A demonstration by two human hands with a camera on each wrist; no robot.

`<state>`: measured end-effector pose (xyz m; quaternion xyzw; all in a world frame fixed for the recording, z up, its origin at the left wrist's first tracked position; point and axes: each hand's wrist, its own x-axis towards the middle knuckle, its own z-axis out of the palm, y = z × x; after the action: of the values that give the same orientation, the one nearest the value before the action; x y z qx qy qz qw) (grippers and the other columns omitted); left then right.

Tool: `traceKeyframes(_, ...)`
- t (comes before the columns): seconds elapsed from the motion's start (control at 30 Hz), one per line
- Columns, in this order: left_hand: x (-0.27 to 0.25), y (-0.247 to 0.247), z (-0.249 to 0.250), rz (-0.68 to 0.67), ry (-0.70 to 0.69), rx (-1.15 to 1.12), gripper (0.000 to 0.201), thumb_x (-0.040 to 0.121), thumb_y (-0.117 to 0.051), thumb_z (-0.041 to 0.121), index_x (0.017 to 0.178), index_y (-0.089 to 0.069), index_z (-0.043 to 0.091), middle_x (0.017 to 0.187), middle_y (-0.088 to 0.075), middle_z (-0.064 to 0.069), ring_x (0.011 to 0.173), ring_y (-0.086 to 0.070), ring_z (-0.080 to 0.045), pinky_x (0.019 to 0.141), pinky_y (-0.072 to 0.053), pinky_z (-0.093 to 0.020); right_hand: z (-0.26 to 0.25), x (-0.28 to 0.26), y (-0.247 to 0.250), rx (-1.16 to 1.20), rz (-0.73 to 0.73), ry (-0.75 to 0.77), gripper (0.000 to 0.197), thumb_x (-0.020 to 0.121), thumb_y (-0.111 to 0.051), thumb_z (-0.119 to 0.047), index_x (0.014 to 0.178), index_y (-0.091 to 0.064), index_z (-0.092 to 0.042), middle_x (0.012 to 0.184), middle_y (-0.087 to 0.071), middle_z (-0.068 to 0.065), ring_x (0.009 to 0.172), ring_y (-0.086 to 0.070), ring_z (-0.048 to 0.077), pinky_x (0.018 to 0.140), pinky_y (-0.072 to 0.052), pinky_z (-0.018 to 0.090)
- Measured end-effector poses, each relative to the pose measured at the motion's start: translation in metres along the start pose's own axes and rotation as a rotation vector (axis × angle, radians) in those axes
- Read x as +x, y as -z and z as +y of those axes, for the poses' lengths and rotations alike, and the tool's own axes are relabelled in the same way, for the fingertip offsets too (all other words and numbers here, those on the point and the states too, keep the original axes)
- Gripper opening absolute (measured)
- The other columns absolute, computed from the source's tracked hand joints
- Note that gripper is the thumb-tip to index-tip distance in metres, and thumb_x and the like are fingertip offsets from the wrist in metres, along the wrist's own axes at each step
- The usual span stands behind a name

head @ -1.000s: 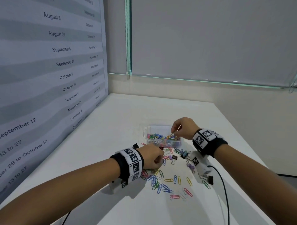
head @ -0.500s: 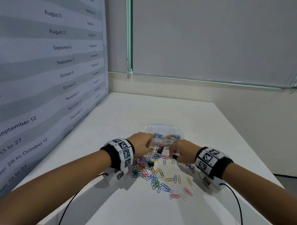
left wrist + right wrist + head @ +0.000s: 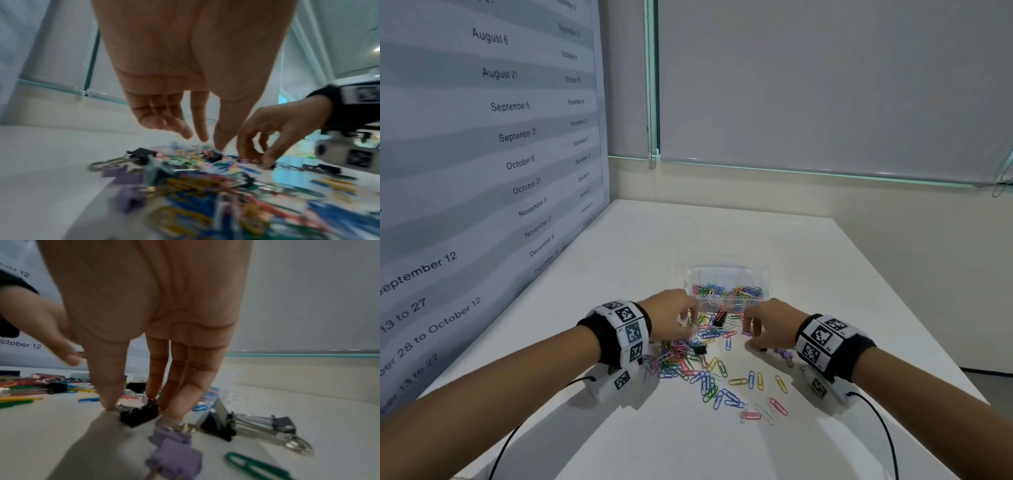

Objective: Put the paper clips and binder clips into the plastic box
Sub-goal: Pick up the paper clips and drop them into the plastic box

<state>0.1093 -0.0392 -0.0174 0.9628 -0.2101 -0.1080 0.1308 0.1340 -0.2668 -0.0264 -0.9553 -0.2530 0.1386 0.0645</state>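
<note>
Since a moment ago your right hand (image 3: 768, 327) has dropped from the plastic box (image 3: 729, 287) to the desk (image 3: 619, 428), and its thumb and fingers now close on a small black binder clip (image 3: 139, 416). Your left hand (image 3: 671, 320) hovers released over the paper clips (image 3: 709, 377). Farthest off, the box sits part-filled.

White table (image 3: 640, 246), clear plastic box (image 3: 729, 274) of clips, loose coloured paper clips (image 3: 709, 380), black and purple binder clips (image 3: 176, 449)
</note>
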Motion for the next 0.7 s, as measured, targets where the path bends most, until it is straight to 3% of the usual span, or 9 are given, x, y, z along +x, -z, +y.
traceKeyframes(0.1, -0.005, -0.007, 0.018, -0.134, -0.128, 0.067, 0.036, 0.082, -0.068, 0.025, 0.116, -0.060, 0.019, 0.111, -0.055, -0.006, 0.087, -0.052, -0.018, 0.078, -0.042, -0.025, -0.004, 0.001, 0.000, 0.004, 0.010, 0.018, 0.011, 0.078, -0.067, -0.021, 0.088, -0.063, -0.016, 0.096, -0.069, 0.004, 0.078, -0.055, 0.012, 0.073, -0.046, 0.025)
traceKeyframes(0.2, -0.004, -0.015, 0.024, -0.176, -0.198, 0.207, 0.037, 0.086, -0.062, 0.017, 0.122, -0.059, 0.014, 0.117, -0.056, -0.010, 0.105, -0.053, -0.024, 0.079, -0.035, -0.022, -0.003, -0.001, 0.000, 0.009, 0.020, 0.023, 0.005, 0.078, -0.065, -0.014, 0.083, -0.063, -0.015, 0.094, -0.069, 0.005, 0.078, -0.055, 0.013, 0.068, -0.044, 0.020)
traceKeyframes(0.37, -0.004, -0.021, 0.024, -0.119, -0.166, 0.227, 0.029, 0.089, -0.053, 0.007, 0.117, -0.061, 0.010, 0.115, -0.057, -0.011, 0.105, -0.055, -0.028, 0.080, -0.041, -0.029, -0.001, -0.009, -0.001, 0.068, -0.030, 0.027, 0.036, 0.076, -0.071, -0.023, 0.110, -0.059, -0.021, 0.087, -0.055, -0.008, 0.077, -0.051, 0.010, 0.070, -0.038, 0.020)
traceKeyframes(0.43, -0.004, -0.021, 0.024, -0.114, -0.160, 0.227, 0.026, 0.088, -0.053, 0.007, 0.113, -0.060, 0.009, 0.113, -0.058, -0.012, 0.104, -0.055, -0.028, 0.083, -0.044, -0.033, -0.002, -0.009, -0.001, 0.054, -0.038, 0.028, 0.035, 0.076, -0.071, -0.022, 0.110, -0.061, -0.022, 0.088, -0.055, -0.009, 0.079, -0.051, 0.010, 0.068, -0.038, 0.018)
traceKeyframes(0.5, -0.004, -0.021, 0.025, -0.080, -0.168, 0.222, 0.022, 0.086, -0.056, 0.010, 0.109, -0.058, 0.009, 0.112, -0.056, -0.010, 0.102, -0.054, -0.027, 0.080, -0.042, -0.032, -0.002, -0.008, -0.001, 0.050, -0.042, 0.006, 0.024, 0.076, -0.069, -0.019, 0.100, -0.066, -0.023, 0.084, -0.057, -0.009, 0.079, -0.057, 0.015, 0.072, -0.047, 0.024)
traceKeyframes(0.6, -0.005, -0.023, 0.023, -0.050, -0.182, 0.204, 0.019, 0.086, -0.060, 0.014, 0.104, -0.056, 0.011, 0.112, -0.052, -0.007, 0.100, -0.053, -0.024, 0.076, -0.038, -0.027, -0.002, -0.007, -0.001, 0.077, -0.072, -0.030, 0.017, 0.072, -0.068, -0.015, 0.079, -0.063, -0.029, 0.077, -0.059, -0.012, 0.080, -0.067, 0.029, 0.075, -0.058, 0.043)
traceKeyframes(0.63, -0.005, -0.024, 0.023, -0.046, -0.190, 0.205, 0.018, 0.085, -0.060, 0.014, 0.103, -0.057, 0.011, 0.111, -0.052, -0.007, 0.100, -0.053, -0.024, 0.077, -0.039, -0.028, -0.004, -0.007, 0.000, 0.072, -0.078, -0.032, 0.018, 0.070, -0.067, -0.013, 0.075, -0.060, -0.029, 0.078, -0.060, -0.009, 0.081, -0.067, 0.029, 0.074, -0.058, 0.043)
traceKeyframes(0.7, -0.006, -0.023, 0.023, -0.029, -0.202, 0.204, 0.017, 0.085, -0.061, 0.014, 0.101, -0.058, 0.010, 0.112, -0.052, -0.006, 0.101, -0.052, -0.023, 0.080, -0.041, -0.031, -0.006, -0.007, -0.001, 0.052, -0.075, -0.024, 0.021, 0.068, -0.067, -0.010, 0.065, -0.054, -0.026, 0.083, -0.061, -0.003, 0.077, -0.064, 0.023, 0.065, -0.056, 0.032)
